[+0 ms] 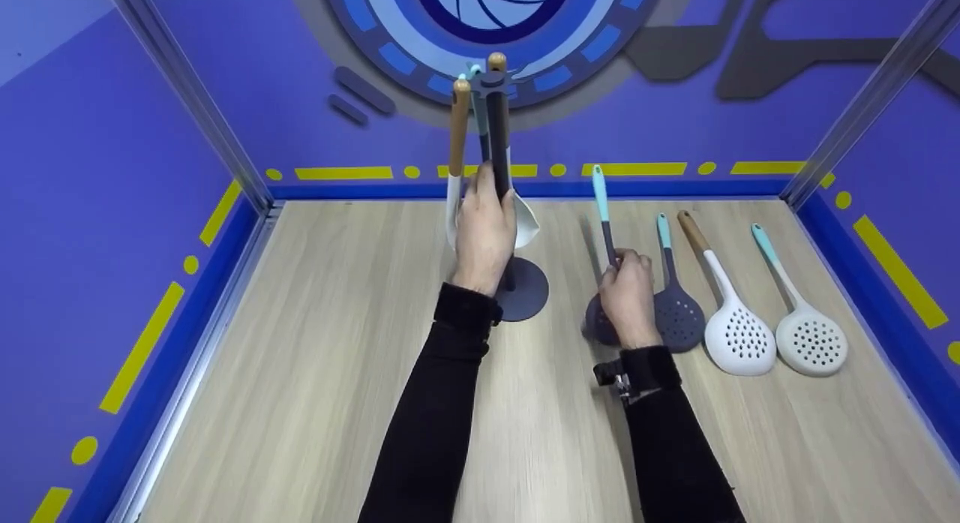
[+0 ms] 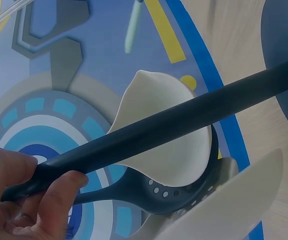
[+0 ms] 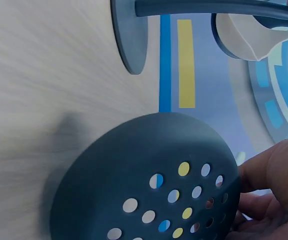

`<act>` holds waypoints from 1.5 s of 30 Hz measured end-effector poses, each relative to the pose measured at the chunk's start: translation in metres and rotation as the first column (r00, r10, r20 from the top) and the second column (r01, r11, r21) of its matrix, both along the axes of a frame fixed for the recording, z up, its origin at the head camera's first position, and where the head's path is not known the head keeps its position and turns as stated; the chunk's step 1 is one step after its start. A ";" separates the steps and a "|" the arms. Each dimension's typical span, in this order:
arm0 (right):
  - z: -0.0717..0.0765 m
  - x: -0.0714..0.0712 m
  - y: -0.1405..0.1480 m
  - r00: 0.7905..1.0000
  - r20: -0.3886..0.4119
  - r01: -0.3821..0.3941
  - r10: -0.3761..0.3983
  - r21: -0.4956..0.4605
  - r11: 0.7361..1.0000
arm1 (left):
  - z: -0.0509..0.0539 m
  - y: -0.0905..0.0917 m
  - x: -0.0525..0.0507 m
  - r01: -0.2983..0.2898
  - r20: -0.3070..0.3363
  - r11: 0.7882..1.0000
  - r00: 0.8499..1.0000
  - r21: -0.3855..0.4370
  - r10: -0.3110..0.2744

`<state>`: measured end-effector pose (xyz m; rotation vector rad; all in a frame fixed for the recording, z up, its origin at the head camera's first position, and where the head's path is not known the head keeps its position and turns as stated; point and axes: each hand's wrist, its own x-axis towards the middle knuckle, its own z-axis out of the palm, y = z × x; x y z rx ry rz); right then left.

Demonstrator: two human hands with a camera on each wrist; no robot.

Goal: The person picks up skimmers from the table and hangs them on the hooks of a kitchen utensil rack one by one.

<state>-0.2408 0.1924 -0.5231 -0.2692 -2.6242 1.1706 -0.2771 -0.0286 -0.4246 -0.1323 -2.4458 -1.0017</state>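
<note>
My left hand (image 1: 484,234) grips the dark pole (image 1: 497,125) of a utensil stand, its round base (image 1: 527,294) on the table. Wooden- and turquoise-handled utensils hang around the pole. In the left wrist view, a white spouted ladle (image 2: 154,160) and a dark perforated skimmer (image 2: 156,200) show among them. Right of the stand, my right hand (image 1: 630,294) holds another dark skimmer (image 3: 149,155) by its neck, with the turquoise handle (image 1: 600,193) pointing up and away. The hand partly covers its perforated head in the head view.
To the right lie a dark skimmer (image 1: 679,320) with a turquoise handle, a white skimmer (image 1: 739,339) with a wooden handle, and a pale skimmer (image 1: 810,343) with a turquoise handle. Printed blue-purple panels (image 1: 247,73) wall the table (image 1: 315,403) at the back and sides.
</note>
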 end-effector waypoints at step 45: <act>0.057 0.014 0.002 0.934 -0.356 -0.032 -0.023 -0.148 0.988 | -0.005 0.019 0.007 0.015 -0.090 0.995 0.996 -0.104 -0.024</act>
